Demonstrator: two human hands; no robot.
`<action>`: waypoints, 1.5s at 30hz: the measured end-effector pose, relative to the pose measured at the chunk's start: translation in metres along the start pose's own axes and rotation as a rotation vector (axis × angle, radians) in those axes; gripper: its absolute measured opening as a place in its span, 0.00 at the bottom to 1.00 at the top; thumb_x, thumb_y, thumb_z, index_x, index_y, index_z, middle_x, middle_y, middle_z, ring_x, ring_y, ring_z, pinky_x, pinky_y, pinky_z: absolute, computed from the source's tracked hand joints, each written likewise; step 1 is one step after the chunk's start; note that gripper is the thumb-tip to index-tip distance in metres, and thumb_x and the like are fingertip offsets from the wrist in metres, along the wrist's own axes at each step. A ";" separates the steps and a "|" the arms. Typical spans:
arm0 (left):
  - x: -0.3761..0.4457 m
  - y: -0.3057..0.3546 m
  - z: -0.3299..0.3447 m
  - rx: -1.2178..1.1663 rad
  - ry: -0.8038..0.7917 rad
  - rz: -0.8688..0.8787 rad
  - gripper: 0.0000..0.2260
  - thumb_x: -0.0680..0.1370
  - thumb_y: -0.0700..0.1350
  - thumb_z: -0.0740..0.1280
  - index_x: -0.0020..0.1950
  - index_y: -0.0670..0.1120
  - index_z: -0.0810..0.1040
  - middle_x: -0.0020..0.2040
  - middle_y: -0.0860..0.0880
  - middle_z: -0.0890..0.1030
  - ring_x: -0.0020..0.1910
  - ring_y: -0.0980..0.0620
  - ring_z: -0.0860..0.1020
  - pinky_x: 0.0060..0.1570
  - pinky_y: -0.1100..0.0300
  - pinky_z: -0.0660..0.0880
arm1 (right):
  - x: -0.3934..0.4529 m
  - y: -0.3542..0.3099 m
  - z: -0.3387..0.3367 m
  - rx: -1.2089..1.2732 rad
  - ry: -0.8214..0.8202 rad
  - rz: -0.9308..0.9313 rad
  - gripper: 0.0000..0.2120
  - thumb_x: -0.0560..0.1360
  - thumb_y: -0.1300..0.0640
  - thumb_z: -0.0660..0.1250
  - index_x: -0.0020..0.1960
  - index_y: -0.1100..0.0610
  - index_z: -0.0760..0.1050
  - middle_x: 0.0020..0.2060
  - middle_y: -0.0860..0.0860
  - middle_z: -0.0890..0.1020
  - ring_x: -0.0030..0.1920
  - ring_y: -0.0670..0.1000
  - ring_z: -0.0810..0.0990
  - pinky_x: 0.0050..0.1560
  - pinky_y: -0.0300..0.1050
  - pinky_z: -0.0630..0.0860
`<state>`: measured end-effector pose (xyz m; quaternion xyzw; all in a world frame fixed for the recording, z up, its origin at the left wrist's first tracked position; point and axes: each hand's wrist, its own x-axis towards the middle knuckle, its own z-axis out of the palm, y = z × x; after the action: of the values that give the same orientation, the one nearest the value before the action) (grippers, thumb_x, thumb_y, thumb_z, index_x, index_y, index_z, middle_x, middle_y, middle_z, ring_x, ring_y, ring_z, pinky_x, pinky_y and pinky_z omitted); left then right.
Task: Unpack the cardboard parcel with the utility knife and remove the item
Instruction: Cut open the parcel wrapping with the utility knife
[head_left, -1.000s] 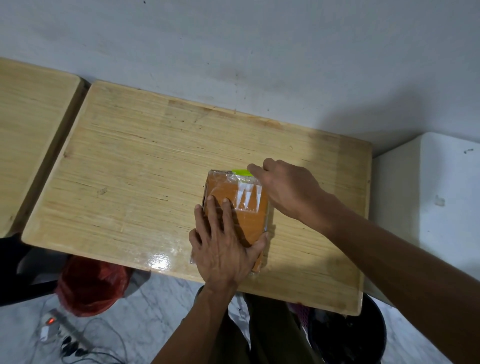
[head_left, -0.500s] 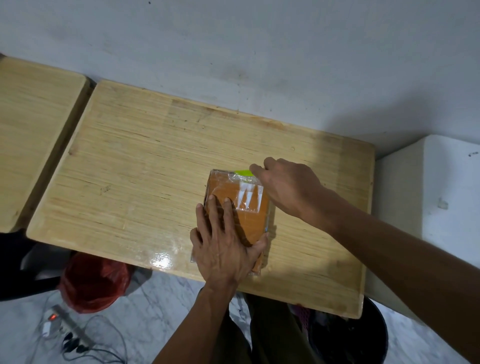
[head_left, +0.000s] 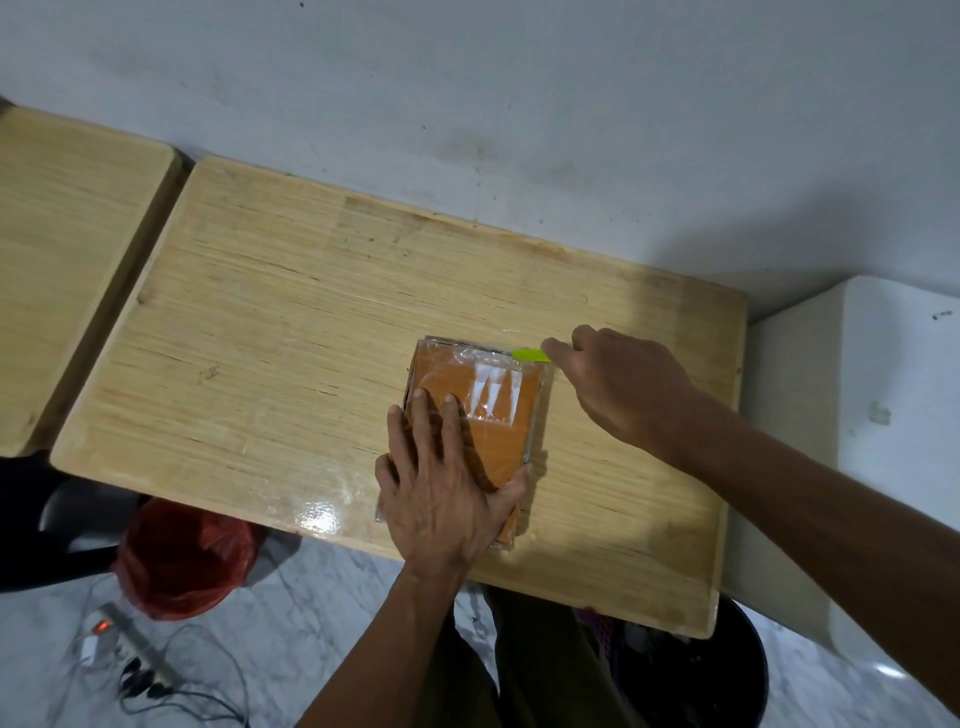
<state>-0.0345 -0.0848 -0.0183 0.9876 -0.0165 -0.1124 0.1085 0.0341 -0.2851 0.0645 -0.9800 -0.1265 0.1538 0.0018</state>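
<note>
Cutting step: knife at the far right corner of the parcel, seal not yet visibly open.

The table (head_left: 291, 332) carries the parcel (head_left: 493, 431) near its front edge, wrapped in clear film with an orange face. The left hand (head_left: 441, 488) lies flat on the parcel's near half, fingers straight and spread, pressing it down. The right hand (head_left: 618, 384) is curled round the knife (head_left: 530, 355), whose green tip shows at the parcel's far right corner; the blade itself cannot be made out. Judged next: draw the cut along a sealed edge, shallow enough to spare the item inside, keeping the path away from the left fingers. A second table (head_left: 67, 270) stands to the left, a white block (head_left: 883, 441) to the right. Below: a red bag (head_left: 182, 561), a power strip (head_left: 124, 639), a dark bin (head_left: 727, 680). Nothing blocks the cut.
</note>
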 end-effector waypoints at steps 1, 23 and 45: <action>0.000 0.000 0.000 0.000 0.000 -0.001 0.51 0.67 0.81 0.53 0.81 0.50 0.58 0.82 0.42 0.56 0.80 0.38 0.55 0.67 0.41 0.65 | -0.003 0.003 0.001 0.005 0.006 0.008 0.19 0.78 0.63 0.57 0.68 0.55 0.67 0.48 0.53 0.75 0.46 0.55 0.78 0.35 0.48 0.72; -0.002 0.000 0.002 0.019 -0.006 0.039 0.51 0.66 0.80 0.56 0.81 0.50 0.58 0.82 0.43 0.56 0.80 0.39 0.54 0.67 0.40 0.65 | -0.040 0.033 0.030 0.142 0.059 0.075 0.26 0.77 0.64 0.56 0.73 0.51 0.65 0.49 0.51 0.76 0.46 0.53 0.76 0.35 0.45 0.66; 0.008 -0.011 -0.017 -0.126 -0.087 0.108 0.30 0.79 0.66 0.54 0.78 0.54 0.59 0.81 0.47 0.55 0.79 0.40 0.54 0.67 0.34 0.68 | -0.075 -0.085 0.072 1.379 0.269 0.920 0.06 0.75 0.49 0.70 0.46 0.51 0.76 0.37 0.52 0.81 0.37 0.52 0.81 0.38 0.46 0.80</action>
<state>-0.0225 -0.0710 -0.0060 0.9706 -0.0671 -0.1502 0.1756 -0.0781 -0.2244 0.0219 -0.7232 0.4094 0.0639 0.5525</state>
